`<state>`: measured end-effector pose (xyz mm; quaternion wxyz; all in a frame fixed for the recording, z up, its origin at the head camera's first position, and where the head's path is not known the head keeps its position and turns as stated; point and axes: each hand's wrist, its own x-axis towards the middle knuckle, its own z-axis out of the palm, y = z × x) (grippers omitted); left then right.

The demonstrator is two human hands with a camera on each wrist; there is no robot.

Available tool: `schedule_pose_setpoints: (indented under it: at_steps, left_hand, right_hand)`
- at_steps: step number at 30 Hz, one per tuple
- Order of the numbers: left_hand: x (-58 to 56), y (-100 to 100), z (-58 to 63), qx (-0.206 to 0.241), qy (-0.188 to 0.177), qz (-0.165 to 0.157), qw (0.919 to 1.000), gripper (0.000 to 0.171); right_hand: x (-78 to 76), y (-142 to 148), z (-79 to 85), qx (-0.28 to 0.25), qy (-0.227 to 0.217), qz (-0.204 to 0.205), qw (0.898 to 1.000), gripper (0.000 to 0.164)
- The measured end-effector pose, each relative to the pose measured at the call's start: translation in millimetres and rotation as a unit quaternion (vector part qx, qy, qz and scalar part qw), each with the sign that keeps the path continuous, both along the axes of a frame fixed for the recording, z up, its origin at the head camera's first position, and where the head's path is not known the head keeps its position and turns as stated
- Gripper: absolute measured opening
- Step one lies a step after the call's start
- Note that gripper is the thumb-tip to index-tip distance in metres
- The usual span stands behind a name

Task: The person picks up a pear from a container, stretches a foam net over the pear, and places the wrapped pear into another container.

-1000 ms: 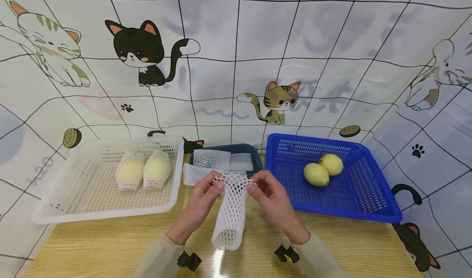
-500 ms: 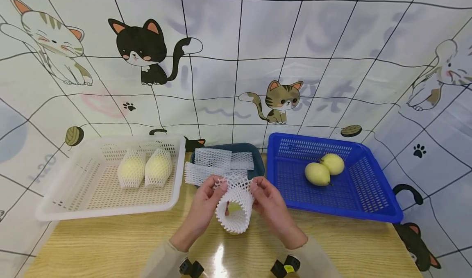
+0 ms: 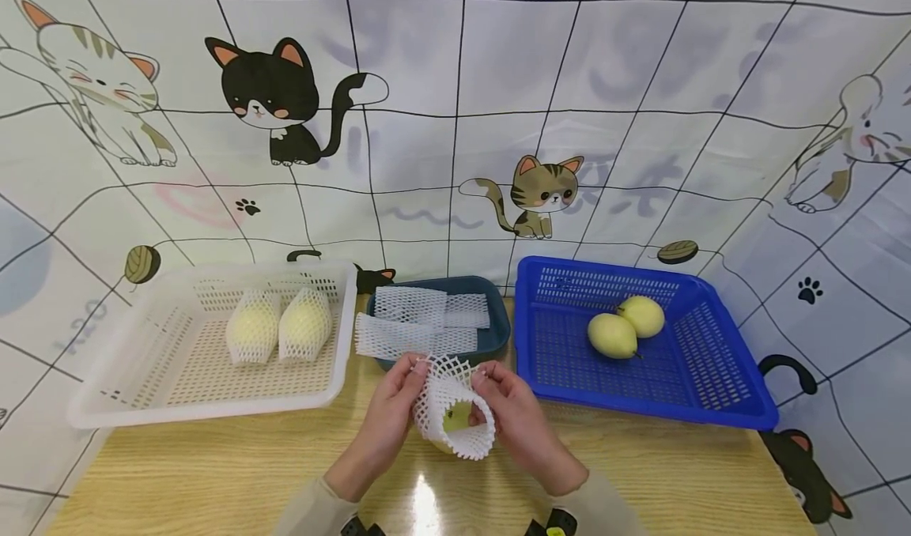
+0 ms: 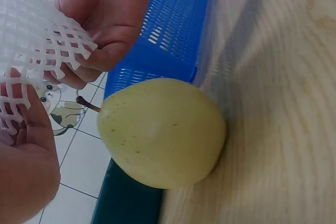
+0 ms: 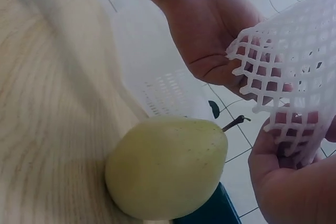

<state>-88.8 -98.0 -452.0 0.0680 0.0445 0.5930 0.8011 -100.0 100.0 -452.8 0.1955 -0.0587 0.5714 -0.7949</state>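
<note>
A white foam net sleeve [image 3: 429, 409] is stretched between my two hands. My left hand [image 3: 387, 417] pinches its edge on the left, and my right hand [image 3: 523, 421] pinches it on the right. Below the net's spread end a yellow-green pear [image 4: 163, 135] stands on the table with its stem up. From the head view, part of that pear shows through the tube's opening. In the right wrist view the net's edge hangs just above the stem [image 5: 236, 123], apart from the fruit.
On the left a white basket [image 3: 213, 415] holds two net-wrapped pears [image 3: 254, 328]. Behind my hands, a dark teal bin [image 3: 496, 326] holds more foam nets [image 3: 409, 307]. Two bare pears [image 3: 612, 336] lie in the blue basket [image 3: 640, 413] on the right.
The net's near end has swung up from lying toward me, so its opening now faces the camera and the pear shows through. Both hands have come slightly nearer to me, still holding the net.
</note>
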Motion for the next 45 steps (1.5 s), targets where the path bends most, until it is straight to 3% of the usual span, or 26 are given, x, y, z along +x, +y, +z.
schedule_pose_setpoints:
  at_steps: [5,10,19,33,42,45]
  left_hand:
    - [2.3,-1,-10.1,-0.038,0.000,0.007,0.9993,0.030]
    - [4.1,1,-18.3,-0.101,-0.008,0.035,0.9942,0.025]
    - [3.1,0,-31.4,-0.158,-0.014,0.058,0.9856,0.024]
    - [-0.1,0,-43.5,-0.200,-0.011,0.055,0.9783,0.022]
    - [-5.1,-7,-47.7,-0.246,0.003,0.035,0.9688,0.013]
    - [-7.0,-10,-49.5,-0.273,0.019,0.026,0.9616,0.013]
  right_hand:
    - [2.4,-3,-7.2,0.017,0.005,-0.016,1.000,0.017]
    - [4.3,-6,-15.2,0.049,0.023,-0.039,0.998,0.020]
    - [4.3,-3,-28.9,0.080,-0.003,-0.041,0.996,0.023]
    - [-0.3,-3,-48.2,0.124,0.007,-0.068,0.990,0.029]
    - [-4.1,-5,-56.4,0.138,0.002,-0.070,0.988,0.027]
    - [-5.4,-4,-58.7,0.142,0.002,-0.069,0.987,0.025]
